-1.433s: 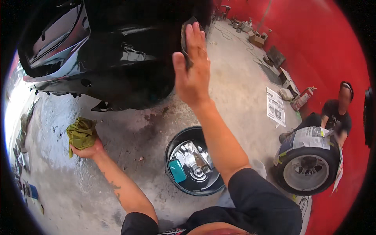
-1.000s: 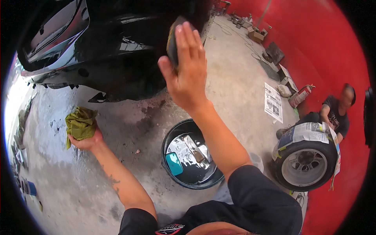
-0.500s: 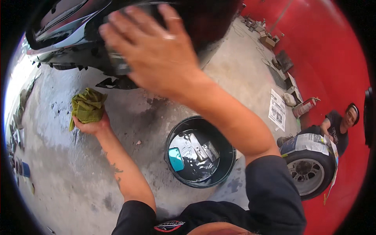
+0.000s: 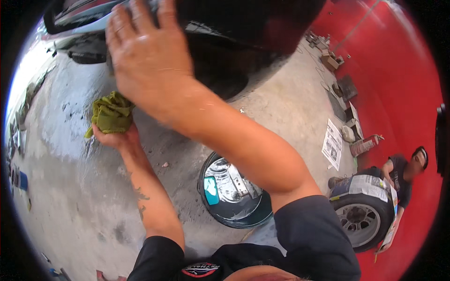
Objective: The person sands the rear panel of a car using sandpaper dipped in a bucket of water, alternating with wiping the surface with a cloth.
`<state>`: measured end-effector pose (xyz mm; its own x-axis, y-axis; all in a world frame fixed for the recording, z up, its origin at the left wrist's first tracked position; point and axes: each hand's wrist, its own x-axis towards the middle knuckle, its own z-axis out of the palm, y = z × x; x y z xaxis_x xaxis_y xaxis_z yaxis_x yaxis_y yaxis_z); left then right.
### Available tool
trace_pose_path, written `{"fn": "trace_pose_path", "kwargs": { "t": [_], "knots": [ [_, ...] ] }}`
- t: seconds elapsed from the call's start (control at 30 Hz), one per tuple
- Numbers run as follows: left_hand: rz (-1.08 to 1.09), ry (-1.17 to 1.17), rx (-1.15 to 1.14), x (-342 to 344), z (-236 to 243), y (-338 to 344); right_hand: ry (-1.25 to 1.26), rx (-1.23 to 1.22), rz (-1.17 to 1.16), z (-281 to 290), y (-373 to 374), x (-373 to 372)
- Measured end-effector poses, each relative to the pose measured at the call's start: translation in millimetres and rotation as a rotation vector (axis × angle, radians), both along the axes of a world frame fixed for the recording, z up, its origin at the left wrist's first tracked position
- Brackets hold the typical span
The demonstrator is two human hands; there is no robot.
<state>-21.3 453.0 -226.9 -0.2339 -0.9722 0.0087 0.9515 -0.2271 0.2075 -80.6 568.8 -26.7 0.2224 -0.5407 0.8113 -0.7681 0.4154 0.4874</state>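
Note:
My right hand (image 4: 150, 56) lies against a dark, glossy car body panel (image 4: 220, 23) at the top, fingers spread. A greyish edge of a flat pad (image 4: 110, 65) peeks out beside the palm; the hand covers most of it. Lower left, my left hand (image 4: 117, 138) is cupped around a crumpled olive-green cloth (image 4: 112, 114), held up under the car's edge. Between my arms on the floor stands a black bucket (image 4: 220, 219) of water. In it are a teal flat piece (image 4: 211, 191) and a pale rectangular piece (image 4: 237, 180), partly hidden by my right arm.
At the right, a person (image 4: 402, 175) sits behind a wheel (image 4: 358, 220) partly covered in newspaper. A fire extinguisher (image 4: 366, 145), newspaper sheets (image 4: 332, 144) and boxes (image 4: 330, 61) line the red wall (image 4: 393, 84). A blue container (image 4: 20, 180) stands far left on the concrete floor (image 4: 70, 206).
My right hand has slid left and up along the car. The left hand with the cloth has shifted slightly right. The view has moved a little, and the seated person's arm has lowered.

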Motion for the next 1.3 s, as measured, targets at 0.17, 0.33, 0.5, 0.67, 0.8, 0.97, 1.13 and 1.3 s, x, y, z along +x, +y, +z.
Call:
{"fn": "trace_pose_path", "kwargs": {
  "t": [0.17, 0.33, 0.5, 0.67, 0.8, 0.97, 1.13, 1.3],
  "knots": [
    [0.096, -0.088, 0.036, 5, 0, -4, -0.104, 0.111, 0.115, -6, 82, -37],
    [0.152, -0.101, 0.124, 9, -5, -10, -0.220, 0.080, -0.257, -14, 160, -48],
    [0.101, -0.085, 0.134, 4, -2, -4, -0.114, 0.095, 0.119, -12, 72, -29],
    [0.057, -0.068, 0.007, 1, 0, -1, -0.124, 0.131, 0.291, -6, 35, -32],
    [0.137, -0.105, 0.075, 4, -9, -10, -0.087, 0.308, 0.123, 20, 118, -81],
    [0.136, -0.078, 0.085, 5, -20, -19, 0.047, 0.322, -0.160, 50, 178, -105],
    [0.107, -0.126, 0.126, -6, -16, -8, -0.109, 0.421, 0.120, 62, 109, -75],
    [0.076, -0.153, 0.069, -8, -14, -2, -0.009, 0.429, 0.198, 53, 117, -110]
  ]
}}
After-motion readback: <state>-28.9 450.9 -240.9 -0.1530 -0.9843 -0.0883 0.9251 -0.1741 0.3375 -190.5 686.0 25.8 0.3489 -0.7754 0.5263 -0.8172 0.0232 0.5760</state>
